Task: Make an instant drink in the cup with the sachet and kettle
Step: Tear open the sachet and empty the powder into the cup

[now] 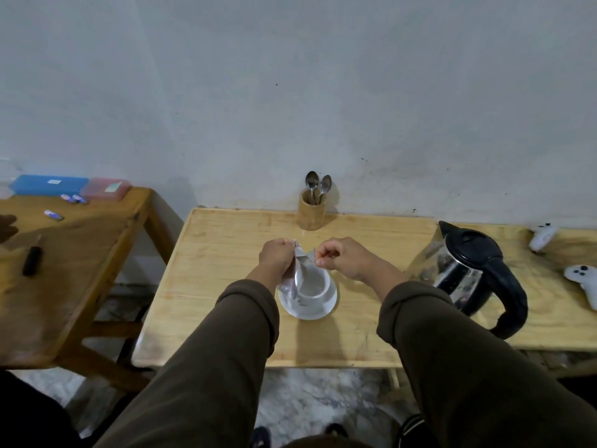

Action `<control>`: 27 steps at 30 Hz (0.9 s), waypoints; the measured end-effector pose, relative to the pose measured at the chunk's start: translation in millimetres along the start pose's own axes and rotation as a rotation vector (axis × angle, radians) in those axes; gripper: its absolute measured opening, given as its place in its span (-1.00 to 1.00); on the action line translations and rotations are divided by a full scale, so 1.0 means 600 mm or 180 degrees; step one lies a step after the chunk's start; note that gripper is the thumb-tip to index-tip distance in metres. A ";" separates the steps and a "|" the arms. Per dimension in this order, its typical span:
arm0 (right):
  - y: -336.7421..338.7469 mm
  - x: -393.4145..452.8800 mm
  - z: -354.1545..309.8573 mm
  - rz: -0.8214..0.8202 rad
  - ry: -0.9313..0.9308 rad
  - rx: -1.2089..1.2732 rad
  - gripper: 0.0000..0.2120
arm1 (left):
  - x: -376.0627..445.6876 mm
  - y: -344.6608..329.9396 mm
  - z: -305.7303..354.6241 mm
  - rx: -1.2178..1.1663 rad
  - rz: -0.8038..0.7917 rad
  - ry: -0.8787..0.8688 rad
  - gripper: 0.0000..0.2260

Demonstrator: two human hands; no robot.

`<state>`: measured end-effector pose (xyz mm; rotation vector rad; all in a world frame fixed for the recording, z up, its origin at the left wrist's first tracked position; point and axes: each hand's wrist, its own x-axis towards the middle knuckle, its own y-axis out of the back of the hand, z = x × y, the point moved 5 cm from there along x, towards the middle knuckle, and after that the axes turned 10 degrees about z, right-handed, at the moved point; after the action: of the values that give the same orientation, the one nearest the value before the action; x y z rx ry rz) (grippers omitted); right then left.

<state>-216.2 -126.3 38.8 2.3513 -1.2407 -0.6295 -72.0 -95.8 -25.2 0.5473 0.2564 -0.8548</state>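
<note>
Head view. The sachet is held just above the white cup, slightly below centre of the frame. The left hand is closed around the body of the sachet; its lower end hangs down against the left side of the cup. The right hand is pinched on the upper corner of the sachet, thumb and forefinger pressed narrow on the edge. Both grips are therefore closed on the sachet, with the torn or tearing edge lying between them.

The step in hand is judged to be the opening of the sachet. For a clean result, the body should be kept fixed by the left grip while the corner is drawn away by the right grip in one steady pull. The opening should be kept over the cup mouth so that any spilled powder is caught. Whether the sachet is fully open cannot be told.

The cup stands on a saucer on the tabletop. The kettle stands well apart at the right of the frame, lid closed. Spoons are kept in a holder by the wall, above the hands.
</note>
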 end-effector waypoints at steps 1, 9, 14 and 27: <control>0.001 -0.002 0.000 -0.0016 -0.0005 -0.0005 -0.79 | -0.002 -0.001 0.000 0.0017 0.0006 -0.0012 -0.74; 0.009 -0.014 0.014 -0.0319 -0.0163 -0.0112 -0.76 | 0.000 0.010 -0.005 0.0131 0.0190 0.0009 -0.69; 0.011 -0.009 0.026 -0.0030 -0.0178 0.0005 -0.75 | 0.005 0.001 -0.013 0.0250 0.0061 0.0020 -0.71; -0.056 -0.014 0.071 -0.0146 0.0005 -0.0819 -0.70 | 0.023 -0.019 -0.055 0.0995 -0.0176 0.0187 -0.73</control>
<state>-222.0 -107.8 -12.6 2.1706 -1.0394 -0.7541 -71.9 -92.6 -62.5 0.8609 0.1926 -0.9398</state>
